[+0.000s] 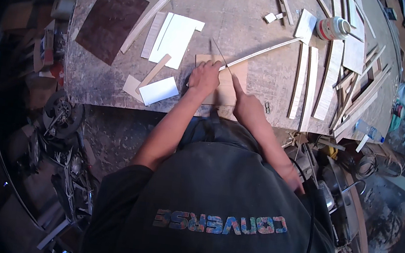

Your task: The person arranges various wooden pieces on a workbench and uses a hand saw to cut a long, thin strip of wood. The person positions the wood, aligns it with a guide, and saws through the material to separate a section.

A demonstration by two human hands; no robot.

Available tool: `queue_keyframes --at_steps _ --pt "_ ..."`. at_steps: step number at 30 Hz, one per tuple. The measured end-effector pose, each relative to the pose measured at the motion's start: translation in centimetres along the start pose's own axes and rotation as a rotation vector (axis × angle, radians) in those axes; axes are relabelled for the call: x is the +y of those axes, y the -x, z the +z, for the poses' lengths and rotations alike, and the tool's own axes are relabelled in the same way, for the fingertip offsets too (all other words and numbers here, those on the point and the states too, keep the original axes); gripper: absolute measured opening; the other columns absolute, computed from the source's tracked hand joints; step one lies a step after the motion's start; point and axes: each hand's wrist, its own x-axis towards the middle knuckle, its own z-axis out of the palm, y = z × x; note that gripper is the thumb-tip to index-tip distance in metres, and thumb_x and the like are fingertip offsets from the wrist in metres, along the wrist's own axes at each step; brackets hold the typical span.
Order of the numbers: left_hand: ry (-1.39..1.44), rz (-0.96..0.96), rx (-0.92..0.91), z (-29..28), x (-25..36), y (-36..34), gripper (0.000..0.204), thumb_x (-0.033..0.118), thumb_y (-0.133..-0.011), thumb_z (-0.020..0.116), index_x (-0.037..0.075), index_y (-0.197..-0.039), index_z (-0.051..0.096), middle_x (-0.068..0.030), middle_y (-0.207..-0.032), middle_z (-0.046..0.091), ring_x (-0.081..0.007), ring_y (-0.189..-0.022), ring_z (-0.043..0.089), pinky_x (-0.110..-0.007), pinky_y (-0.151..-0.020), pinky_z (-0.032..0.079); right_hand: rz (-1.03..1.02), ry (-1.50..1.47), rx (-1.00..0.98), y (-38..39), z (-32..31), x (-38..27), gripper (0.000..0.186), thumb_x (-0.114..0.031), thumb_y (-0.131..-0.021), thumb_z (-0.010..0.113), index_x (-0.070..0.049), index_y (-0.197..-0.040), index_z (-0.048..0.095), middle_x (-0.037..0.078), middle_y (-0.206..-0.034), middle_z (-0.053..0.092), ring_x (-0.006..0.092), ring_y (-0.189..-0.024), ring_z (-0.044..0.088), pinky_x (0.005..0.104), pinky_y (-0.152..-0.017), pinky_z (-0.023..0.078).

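My left hand (204, 79) is closed on the near end of a long thin wooden strip (263, 50), pressing it down over a small square of light wood board (225, 90). From there the strip slants away to the far right. In my right hand (248, 108) is a thin dark saw blade (224, 59), its exact kind hard to make out. It lies across the strip just right of my left fingers, its far tip pointing away to the left. The board lies flat near the table's front edge, partly covered by my hands.
On the worktable (102, 87) lie a dark brown panel (112, 23), white pieces (175, 38) and a pale strip (153, 73) to the left. To the right are a round tub (332, 29), long wooden slats (309, 88), a strip pile (365, 97) and a plastic bottle (368, 130).
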Motion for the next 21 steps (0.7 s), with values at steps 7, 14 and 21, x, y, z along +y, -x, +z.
queue_keyframes --at_steps 7,14,21 --pt "0.095 -0.116 -0.008 -1.2 0.1 -1.3 0.026 0.016 -0.087 0.063 0.009 -0.112 0.064 -0.0164 -0.104 0.069 -0.0393 -0.1 0.067 -0.051 -0.085 0.055 0.039 -0.027 0.054 1.0 -0.4 0.0 0.091 0.002 -0.078 0.055 -0.017 -0.16 0.021 0.029 -0.066 0.063 0.0468 -0.063 0.065 0.0577 -0.062 0.052" --pt "0.027 -0.077 -0.056 -1.2 0.4 -0.6 0.022 0.019 -0.091 0.064 0.008 -0.11 0.064 -0.0171 -0.103 0.069 -0.0387 -0.099 0.068 -0.052 -0.082 0.055 0.021 0.029 -0.055 3.6 -2.2 0.7 0.087 0.0 -0.081 0.054 -0.018 -0.159 0.023 0.028 -0.07 0.065 0.0454 -0.065 0.066 0.0566 -0.062 0.052" --pt "0.055 -0.061 -0.029 -1.0 0.4 -0.8 0.023 0.019 -0.09 0.062 0.009 -0.11 0.065 -0.0176 -0.103 0.069 -0.0406 -0.099 0.067 -0.053 -0.084 0.054 -0.025 -0.044 0.043 0.8 -0.7 1.3 0.074 -0.006 -0.089 0.052 -0.02 -0.157 0.026 0.028 -0.072 0.066 0.0468 -0.068 0.066 0.0567 -0.064 0.052"
